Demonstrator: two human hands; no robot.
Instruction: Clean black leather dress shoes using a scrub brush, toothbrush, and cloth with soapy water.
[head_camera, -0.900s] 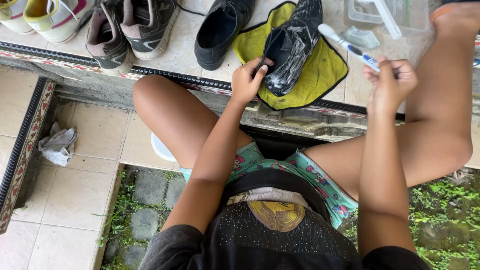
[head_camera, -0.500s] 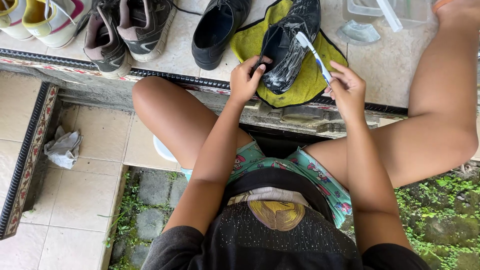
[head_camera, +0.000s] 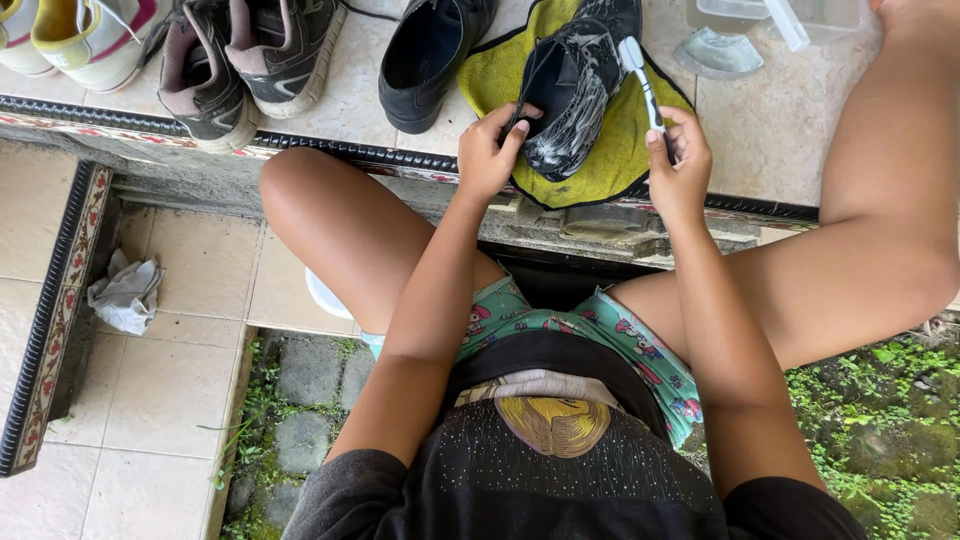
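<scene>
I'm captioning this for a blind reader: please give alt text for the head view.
A seated person's left hand steadies a soapy black shoe on a yellow cloth while the right hand holds a toothbrush against it.

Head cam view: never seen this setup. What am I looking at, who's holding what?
One camera sits on a person's head and looks down at their own arms and knees; there is no robot. The left hand has a grip on a soapy black shoe, which lies on a yellow cloth on a tiled ledge. The right hand holds a toothbrush, its head at the shoe. Another black shoe and a pair of sneakers lie to the left.
</scene>
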